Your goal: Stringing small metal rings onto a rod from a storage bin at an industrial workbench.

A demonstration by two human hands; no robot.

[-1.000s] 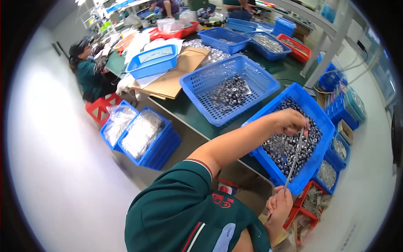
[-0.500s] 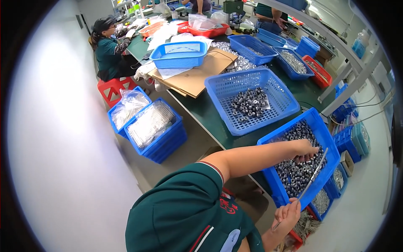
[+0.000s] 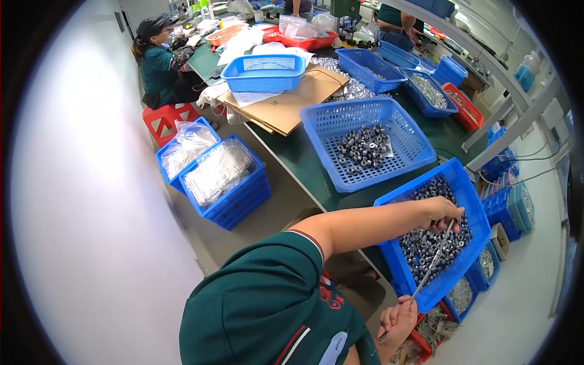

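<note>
My left hand [image 3: 443,214] reaches across into a solid blue bin [image 3: 406,286] filled with small dark and silvery metal rings or nuts [image 3: 429,246]. Its fingers are curled together at the tip of a thin metal rod [image 3: 433,263]; anything pinched there is too small to make out. Below the bin's near edge, my right hand [image 3: 398,319] is closed round the rod's lower part. The rod slants up over the metal pieces toward my left fingers.
A perforated blue basket [image 3: 322,128] beside the bin holds more dark metal pieces. Cardboard [image 3: 304,100] lies under a shallow blue basket [image 3: 263,82]. Stacked blue crates [image 3: 240,201] stand on the floor at left. A person [image 3: 161,67] sits on a red stool [image 3: 167,121].
The rod has swung left, bringing its upper end to my left fingers. My right hand has shifted slightly left and down with it. My left hand stays over the bin.
</note>
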